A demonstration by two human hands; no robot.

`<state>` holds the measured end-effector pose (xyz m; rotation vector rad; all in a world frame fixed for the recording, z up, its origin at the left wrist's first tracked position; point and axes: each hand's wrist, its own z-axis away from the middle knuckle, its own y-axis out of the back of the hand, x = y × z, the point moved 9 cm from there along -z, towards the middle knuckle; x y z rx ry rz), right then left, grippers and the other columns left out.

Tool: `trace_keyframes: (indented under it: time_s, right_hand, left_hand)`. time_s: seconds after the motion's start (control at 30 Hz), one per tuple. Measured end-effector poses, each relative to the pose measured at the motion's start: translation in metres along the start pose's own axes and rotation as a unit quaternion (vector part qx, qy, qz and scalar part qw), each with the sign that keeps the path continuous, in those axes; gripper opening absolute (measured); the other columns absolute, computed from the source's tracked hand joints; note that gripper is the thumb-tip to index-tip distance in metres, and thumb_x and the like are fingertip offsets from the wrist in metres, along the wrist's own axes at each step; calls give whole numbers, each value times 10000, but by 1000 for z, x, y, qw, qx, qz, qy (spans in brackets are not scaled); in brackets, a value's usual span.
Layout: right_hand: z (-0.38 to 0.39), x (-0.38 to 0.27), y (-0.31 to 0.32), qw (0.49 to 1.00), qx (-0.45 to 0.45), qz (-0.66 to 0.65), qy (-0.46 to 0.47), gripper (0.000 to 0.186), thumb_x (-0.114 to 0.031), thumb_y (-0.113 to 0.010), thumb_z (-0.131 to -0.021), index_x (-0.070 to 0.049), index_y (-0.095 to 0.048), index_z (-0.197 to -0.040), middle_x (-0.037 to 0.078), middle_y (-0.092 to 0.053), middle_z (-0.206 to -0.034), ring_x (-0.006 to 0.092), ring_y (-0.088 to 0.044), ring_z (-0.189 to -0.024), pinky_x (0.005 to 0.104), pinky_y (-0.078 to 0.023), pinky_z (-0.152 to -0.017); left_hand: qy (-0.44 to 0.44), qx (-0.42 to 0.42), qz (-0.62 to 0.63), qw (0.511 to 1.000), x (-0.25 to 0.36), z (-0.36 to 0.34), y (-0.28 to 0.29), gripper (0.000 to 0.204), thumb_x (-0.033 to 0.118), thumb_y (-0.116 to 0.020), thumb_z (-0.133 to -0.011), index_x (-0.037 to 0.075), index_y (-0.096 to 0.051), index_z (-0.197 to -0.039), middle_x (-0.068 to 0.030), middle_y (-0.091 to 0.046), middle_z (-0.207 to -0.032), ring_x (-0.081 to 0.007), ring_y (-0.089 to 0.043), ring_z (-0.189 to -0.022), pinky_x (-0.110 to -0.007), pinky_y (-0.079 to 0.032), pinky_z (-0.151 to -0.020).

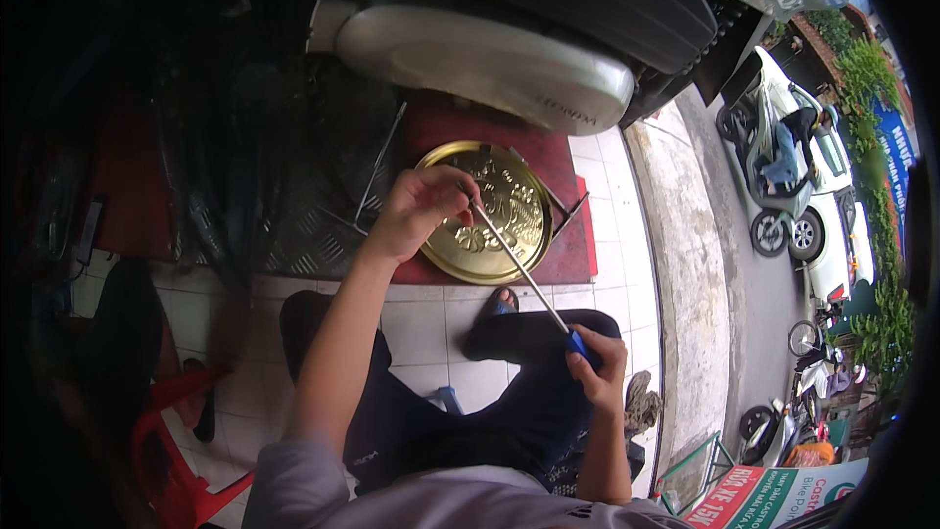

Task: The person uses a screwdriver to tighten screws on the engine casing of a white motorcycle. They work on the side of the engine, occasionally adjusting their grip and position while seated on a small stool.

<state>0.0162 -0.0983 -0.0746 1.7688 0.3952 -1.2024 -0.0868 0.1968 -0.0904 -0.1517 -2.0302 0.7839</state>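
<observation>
My right hand (599,369) is closed around the blue handle of a screwdriver (517,260). Its long metal shaft slants up and left to my left hand (428,208). There, thumb and fingers of the left hand are pinched together at the shaft's tip; any small part between them is hidden. Below both hands lies a round gold-coloured metal tray (490,263) with an embossed pattern, resting on a red and metal platform (431,122). Just beyond it is the underside of a motorbike, with a long silver cover (480,59).
Metal stand legs (382,162) rise left of the tray. A red plastic chair (181,451) stands at lower left, beside another person's leg (122,333). White floor tiles (401,323) lie under my knees. At right, past a kerb, a rider sits on a motorbike (774,186) near a white car.
</observation>
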Motion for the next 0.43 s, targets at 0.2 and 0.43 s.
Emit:
trace_keyframes:
  time_s: [0.2, 0.43]
  right_hand:
    - [-1, -16, 0, 999, 32, 33, 16, 345, -141, -665, -730, 70, -679, -1003, 128, -658, -718, 179, -654, -646, 266, -485, -653]
    - [5, 6, -40, 994, 46, -86, -44, 326, -174, -663, -793, 66, -659, -1015, 45, -607, -653, 102, -571, -564, 229, -442, -572]
  left_hand:
    - [23, 35, 67, 997, -9, -1, -4, 158, 135, -682, -890, 23, -662, -1001, -71, -656, -928, -172, -643, -863, -303, -558, -796]
    - [1, 70, 153, 986, -16, 1, 7, 144, 118, -659, -905, 41, -662, -1026, -72, -643, -952, -203, -634, -909, -332, -561, -835]
